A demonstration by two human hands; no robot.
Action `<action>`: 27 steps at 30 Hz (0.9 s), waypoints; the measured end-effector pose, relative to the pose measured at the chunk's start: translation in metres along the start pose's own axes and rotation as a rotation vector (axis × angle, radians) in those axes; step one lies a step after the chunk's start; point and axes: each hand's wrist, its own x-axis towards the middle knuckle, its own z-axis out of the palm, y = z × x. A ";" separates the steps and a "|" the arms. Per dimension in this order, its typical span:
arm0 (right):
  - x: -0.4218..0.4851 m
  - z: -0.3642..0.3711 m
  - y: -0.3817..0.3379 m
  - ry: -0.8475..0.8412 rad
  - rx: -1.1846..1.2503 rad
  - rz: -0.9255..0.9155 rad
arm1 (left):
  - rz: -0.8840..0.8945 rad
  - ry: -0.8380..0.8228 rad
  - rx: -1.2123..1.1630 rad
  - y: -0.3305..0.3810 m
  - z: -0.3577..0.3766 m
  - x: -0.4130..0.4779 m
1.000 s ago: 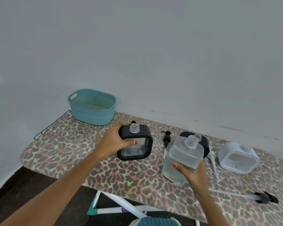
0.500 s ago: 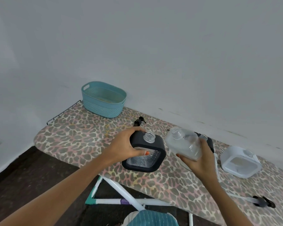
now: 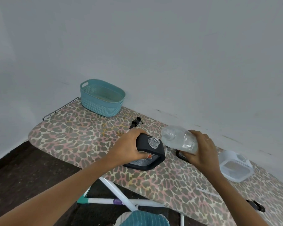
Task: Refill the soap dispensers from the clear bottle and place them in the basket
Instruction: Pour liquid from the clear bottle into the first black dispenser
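My left hand [image 3: 129, 145] grips a black dispenser [image 3: 153, 154] standing on the ironing board [image 3: 72, 136], nearer to me than the basket [image 3: 101, 103] and to its right; its neck is open. My right hand [image 3: 201, 149] holds the clear bottle [image 3: 178, 139] tilted, with its mouth just beside that neck and clear liquid lying along its lower side. I count three dispensers: two black, the second [image 3: 180, 155] mostly hidden behind my right hand, and one white [image 3: 234, 167], far right of the basket. Two black pumps lie loose, one [image 3: 136, 123] between basket and dispenser, the other [image 3: 256, 207] farthest from the basket.
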 end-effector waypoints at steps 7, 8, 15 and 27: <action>0.000 0.002 0.006 -0.028 -0.068 -0.042 | -0.015 -0.007 0.016 0.001 -0.004 0.001; 0.000 0.003 0.007 -0.030 -0.078 -0.043 | -0.016 -0.008 0.016 0.001 -0.005 0.001; 0.001 0.005 0.012 -0.037 -0.143 -0.077 | -0.028 -0.023 0.016 0.002 -0.003 -0.001; 0.001 0.005 0.011 -0.042 -0.191 -0.120 | -0.043 -0.028 0.028 0.003 0.002 0.000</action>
